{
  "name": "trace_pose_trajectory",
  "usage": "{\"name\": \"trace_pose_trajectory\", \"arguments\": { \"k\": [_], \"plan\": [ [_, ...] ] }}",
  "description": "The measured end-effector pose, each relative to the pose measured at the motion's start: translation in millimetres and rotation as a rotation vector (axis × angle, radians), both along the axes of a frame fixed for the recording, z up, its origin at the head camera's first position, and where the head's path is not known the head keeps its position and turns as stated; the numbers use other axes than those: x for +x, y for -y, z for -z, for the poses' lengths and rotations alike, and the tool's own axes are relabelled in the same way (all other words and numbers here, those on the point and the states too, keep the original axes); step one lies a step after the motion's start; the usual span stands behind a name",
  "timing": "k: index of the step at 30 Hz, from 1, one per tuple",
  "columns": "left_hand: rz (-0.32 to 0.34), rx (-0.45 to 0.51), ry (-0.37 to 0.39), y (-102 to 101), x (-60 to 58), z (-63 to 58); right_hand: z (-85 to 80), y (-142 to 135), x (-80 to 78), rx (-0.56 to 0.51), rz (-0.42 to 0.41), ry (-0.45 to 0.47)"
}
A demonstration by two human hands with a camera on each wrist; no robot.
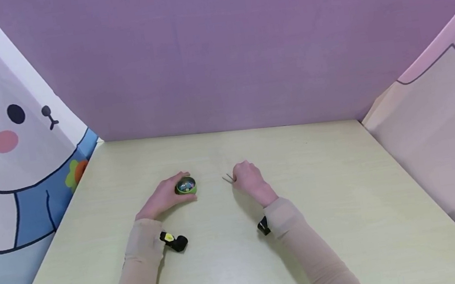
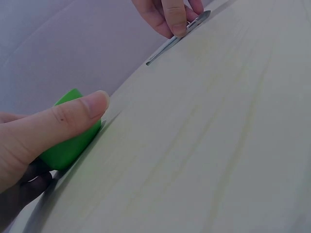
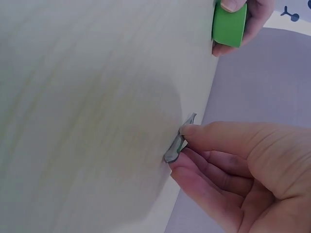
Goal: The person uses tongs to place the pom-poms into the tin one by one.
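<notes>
My left hand (image 1: 164,196) holds a small round green container (image 1: 187,192) upright on the table, thumb on one side and fingers on the other. Small shiny, multicoloured bits lie inside it, too small to identify. In the left wrist view the thumb lies along the green wall (image 2: 73,150). To the right, my right hand (image 1: 252,182) pinches metal tweezers (image 3: 176,147) between thumb and fingers, low over the tabletop. Their two tips (image 1: 227,179) stand apart, point toward the container and have nothing visible between them.
The pale wooden table (image 1: 235,265) reaches back to a purple panel (image 1: 220,56). A cartoon-printed sheet (image 1: 22,188) borders the left side, and a pink and white one (image 1: 439,143) the right. Black wrist cameras (image 1: 176,243) are strapped on both sleeves.
</notes>
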State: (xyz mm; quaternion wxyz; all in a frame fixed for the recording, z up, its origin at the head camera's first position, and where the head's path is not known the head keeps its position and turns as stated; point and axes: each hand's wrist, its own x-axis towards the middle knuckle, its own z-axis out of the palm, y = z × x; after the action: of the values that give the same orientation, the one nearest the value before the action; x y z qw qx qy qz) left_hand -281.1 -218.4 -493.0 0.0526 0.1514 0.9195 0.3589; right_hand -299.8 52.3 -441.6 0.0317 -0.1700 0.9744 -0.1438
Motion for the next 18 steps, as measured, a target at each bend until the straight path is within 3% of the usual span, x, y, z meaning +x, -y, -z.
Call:
{"name": "trace_pose_trajectory", "arguments": {
  "k": [12,18],
  "plan": [
    [0.002,0.024,0.017,4.6,-4.5,2.9,-2.3,-7.4,-1.3,-0.067,0.016,0.102],
    [-0.021,0.024,0.011,11.9,-2.2,2.0,-2.6,-15.0,-1.8,-0.082,-0.024,0.074]
  ]
}}
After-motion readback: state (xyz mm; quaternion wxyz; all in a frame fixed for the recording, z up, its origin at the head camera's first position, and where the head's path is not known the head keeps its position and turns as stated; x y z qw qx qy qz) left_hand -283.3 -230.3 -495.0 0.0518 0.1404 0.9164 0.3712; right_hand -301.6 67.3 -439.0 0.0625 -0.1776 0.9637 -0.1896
